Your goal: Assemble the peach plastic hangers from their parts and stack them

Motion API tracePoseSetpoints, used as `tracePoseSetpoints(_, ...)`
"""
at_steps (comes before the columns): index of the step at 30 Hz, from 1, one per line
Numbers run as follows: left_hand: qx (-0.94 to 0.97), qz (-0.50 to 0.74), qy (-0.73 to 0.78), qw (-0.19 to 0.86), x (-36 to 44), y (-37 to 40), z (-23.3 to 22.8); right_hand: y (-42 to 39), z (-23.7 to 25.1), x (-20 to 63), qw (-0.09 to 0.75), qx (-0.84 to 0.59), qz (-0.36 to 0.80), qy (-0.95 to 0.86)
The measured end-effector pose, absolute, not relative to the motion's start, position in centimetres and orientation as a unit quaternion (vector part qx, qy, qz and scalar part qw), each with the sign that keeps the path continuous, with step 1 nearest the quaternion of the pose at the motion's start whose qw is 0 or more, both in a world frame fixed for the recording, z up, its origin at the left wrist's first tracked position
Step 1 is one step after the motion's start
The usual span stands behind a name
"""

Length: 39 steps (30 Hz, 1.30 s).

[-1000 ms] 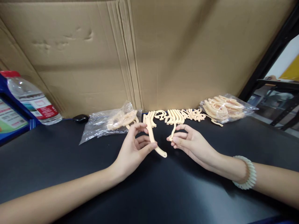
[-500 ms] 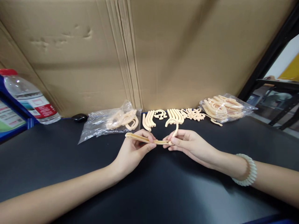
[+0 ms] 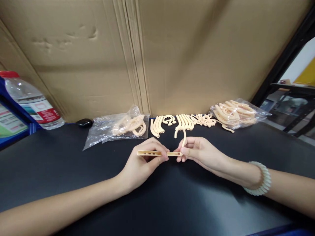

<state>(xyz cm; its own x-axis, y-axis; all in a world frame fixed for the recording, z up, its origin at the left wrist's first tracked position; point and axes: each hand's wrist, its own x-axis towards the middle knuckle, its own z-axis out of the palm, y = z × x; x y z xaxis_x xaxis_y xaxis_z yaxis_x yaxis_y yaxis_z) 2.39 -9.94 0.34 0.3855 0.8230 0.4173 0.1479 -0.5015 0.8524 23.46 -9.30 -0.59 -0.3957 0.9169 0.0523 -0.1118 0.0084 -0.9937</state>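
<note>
My left hand (image 3: 147, 160) pinches a beige plastic hanger arm (image 3: 147, 153), held level with its slotted, hollow side showing. Between finger and thumb of my right hand (image 3: 199, 150) is the base of a curved beige hanger hook (image 3: 184, 139), which stands up with its curl to the left. The hook's base meets the right end of the arm; my fingertips partly cover the joint, so I cannot tell whether the two are locked. Behind my hands lie several loose hanger arms (image 3: 184, 121), loose hooks (image 3: 169, 120) and a heap of small beige parts (image 3: 206, 120).
A clear bag with beige parts (image 3: 129, 126) lies at back left, a fuller bag (image 3: 233, 113) at back right. A black mouse-like object (image 3: 84, 123) and a red-capped bottle (image 3: 36, 106) are on the left. Cardboard (image 3: 197, 59) walls the back of the black table (image 3: 157, 203).
The hanger arm has turned from slanting to level, and its slotted side now shows more. My left hand and the hook have shifted slightly, the hook standing a little more upright.
</note>
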Motion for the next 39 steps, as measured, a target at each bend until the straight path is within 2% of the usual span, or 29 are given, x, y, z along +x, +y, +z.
tracePoseSetpoints(5, 0.732, 0.446, 0.319, 0.405, 2.6, -10.3, 0.4, -9.7, -0.7, 23.1, 0.426, -0.384, 0.556, -0.601)
tracePoseSetpoints(11, 0.751, 0.434, 0.322, 0.379, 2.7, -10.3, 0.5, -10.1, -0.6, 22.7, 0.455, -0.388, 0.550, -0.583)
tracePoseSetpoints(19, 0.589, 0.484, 0.411, 0.500, 2.8, -9.4, 0.2, -10.2, -0.2, 22.7, 0.444, -0.382, 0.531, -0.612)
tracePoseSetpoints(30, 0.610, 0.409, 0.368, 0.570, 3.3, -9.5, 0.2, -9.5, -0.4, 22.5, 0.428, -0.332, 0.537, -0.647)
tracePoseSetpoints(33, 0.584, 0.438, 0.394, 0.559, 3.2, -9.5, 0.1, -7.4, -0.2, 24.2, 0.433, -0.356, 0.413, -0.718)
tracePoseSetpoints(35, 0.571, 0.444, 0.403, 0.561, 3.2, -9.4, 0.1, -5.3, -0.1, 25.7, 0.452, -0.379, 0.221, -0.777)
tracePoseSetpoints(37, 0.566, 0.446, 0.401, 0.566, 3.2, -9.4, 0.2, -3.2, -0.1, 26.9, 0.397, -0.380, 0.039, -0.835)
tracePoseSetpoints(39, 0.563, 0.451, 0.399, 0.566, 3.3, -9.4, 0.2, -1.6, -0.3, 27.6, 0.326, -0.373, -0.044, -0.867)
